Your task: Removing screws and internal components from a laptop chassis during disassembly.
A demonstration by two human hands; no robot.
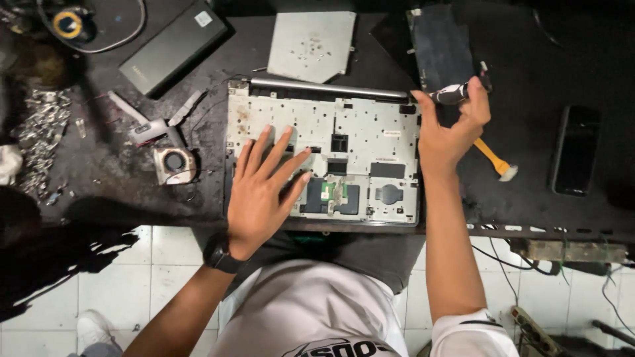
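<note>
Head view, left hand [261, 192] flat, fingers spread on opened laptop chassis [370, 132], right hand [450, 132] grip closed around black-handled brush [456, 94]

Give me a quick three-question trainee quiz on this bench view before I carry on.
1. True or false: the left hand lies flat, fingers spread, on the opened laptop chassis.
2. What does the right hand hold? A) black-handled tool B) cooling fan C) phone
3. Which loose part lies on the bench just left of the chassis?

Key:
1. True.
2. A; it is gripped above the chassis's right edge.
3. The small cooling fan.
</note>
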